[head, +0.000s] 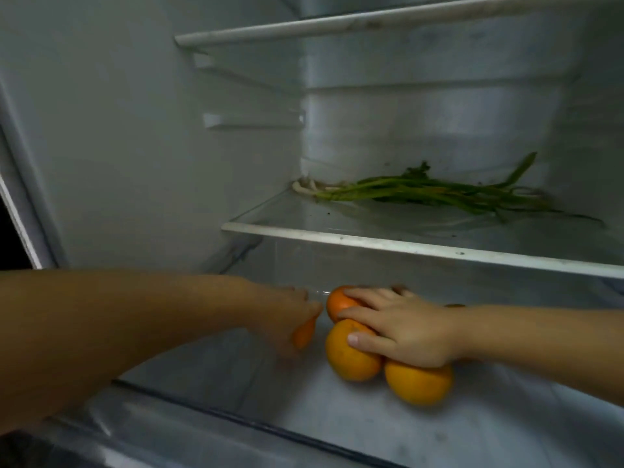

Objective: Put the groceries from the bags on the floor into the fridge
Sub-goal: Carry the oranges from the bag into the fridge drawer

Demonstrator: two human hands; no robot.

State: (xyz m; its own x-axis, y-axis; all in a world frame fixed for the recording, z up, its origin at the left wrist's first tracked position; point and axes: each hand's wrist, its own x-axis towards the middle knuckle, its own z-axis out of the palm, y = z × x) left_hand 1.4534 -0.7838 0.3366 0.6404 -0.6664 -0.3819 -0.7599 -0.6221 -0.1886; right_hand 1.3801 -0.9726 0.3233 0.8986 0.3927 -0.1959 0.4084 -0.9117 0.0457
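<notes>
Open fridge [118, 146] interior, dim light. No brand, label or writing readable anywhere. Right hand [408, 327] lay spread over cluster of three oranges [351, 352] on lower shelf [472, 427], near middle; fingers [366, 342] apart, draped over two left oranges, palm on third. Left hand [290, 312] just left of cluster, blurred, curled on small orange item [304, 336]; identity unclear. Green onions [432, 194] lay along back edge of glass shelf [405, 246] above. Another shelf higher up.
</notes>
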